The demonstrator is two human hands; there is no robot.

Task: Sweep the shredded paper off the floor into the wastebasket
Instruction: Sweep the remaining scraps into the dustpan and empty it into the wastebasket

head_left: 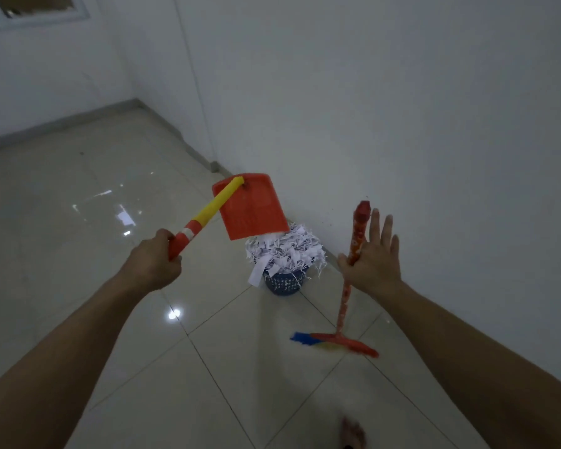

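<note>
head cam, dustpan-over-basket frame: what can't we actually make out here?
- Wastebasket rim and inside: buried under the shredded paper heap, head view.
- Dustpan scoop side: faces away, contents hidden.
- Broom bristles: motion-blurred.
- Right hand grip on the broom: fingers spread, hold unclear.

No legible text, label or number anywhere.

Orange dustpan (251,207), blue wastebasket (285,283), white paper (285,251)

You see glossy floor tiles (78,254), a smooth plastic dustpan (253,209) — and shredded paper (285,251) heaping a woven plastic wastebasket (285,281).
</note>
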